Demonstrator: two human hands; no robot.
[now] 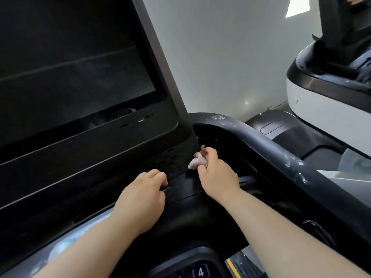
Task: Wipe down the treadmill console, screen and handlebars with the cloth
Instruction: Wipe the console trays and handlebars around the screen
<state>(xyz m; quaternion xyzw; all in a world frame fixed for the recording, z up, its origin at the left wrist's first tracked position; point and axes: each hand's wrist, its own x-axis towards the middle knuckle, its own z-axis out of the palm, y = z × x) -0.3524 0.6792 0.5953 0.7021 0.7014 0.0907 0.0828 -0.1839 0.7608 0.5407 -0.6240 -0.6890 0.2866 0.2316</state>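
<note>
Right hand (215, 173) bunches cloth (195, 161) — handlebar (281, 157) beside.

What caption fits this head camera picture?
Right hand presses a bunched cloth beside the screen; left hand rests on the console.

Number we can read: a white "4" on a dark key (200, 271) of the keypad at the bottom edge of the treadmill console (180, 227).
Screen (70, 57): dark, and we read nothing on it.
Marks under the screen: small slots and dots, too small for us to read.
Other text, brand or sign: we find none legible.
</note>
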